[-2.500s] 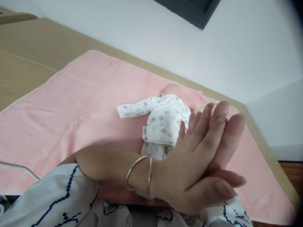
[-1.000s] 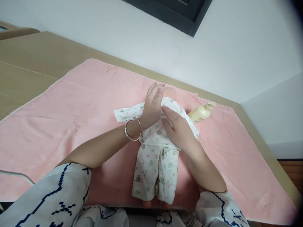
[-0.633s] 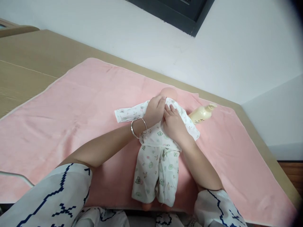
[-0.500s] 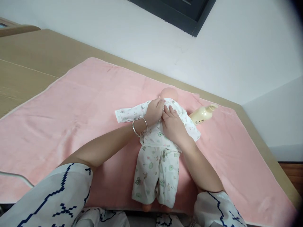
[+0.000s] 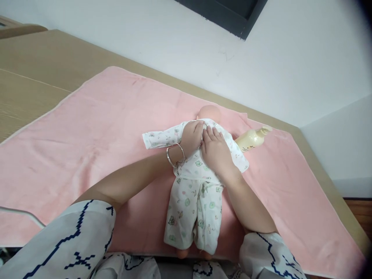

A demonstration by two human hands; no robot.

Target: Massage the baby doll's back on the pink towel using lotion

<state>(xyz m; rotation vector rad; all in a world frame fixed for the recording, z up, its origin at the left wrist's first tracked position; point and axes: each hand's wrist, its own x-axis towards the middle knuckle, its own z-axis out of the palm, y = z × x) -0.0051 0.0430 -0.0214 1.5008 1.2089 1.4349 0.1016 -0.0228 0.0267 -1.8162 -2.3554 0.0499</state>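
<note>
A baby doll (image 5: 209,113) in a white printed shirt (image 5: 194,164) and trousers (image 5: 193,215) lies on a pink towel (image 5: 95,128), its head toward the wall. My left hand (image 5: 192,135), with a silver bangle (image 5: 175,155) on the wrist, is curled on the shirt near the collar. My right hand (image 5: 215,149) lies beside it on the doll's chest, fingers bent onto the same cloth. The two hands touch at the fingertips.
A cream pump bottle (image 5: 252,138) lies on the towel just right of the doll. The towel covers a light wooden table (image 5: 31,77) set against a white wall. A dark frame (image 5: 229,11) hangs above. My patterned sleeves fill the bottom edge.
Earlier my hands were pressed together in front of the doll. They moved onto its chest and closed on the shirt by the collar, and have barely shifted over the last half second.
</note>
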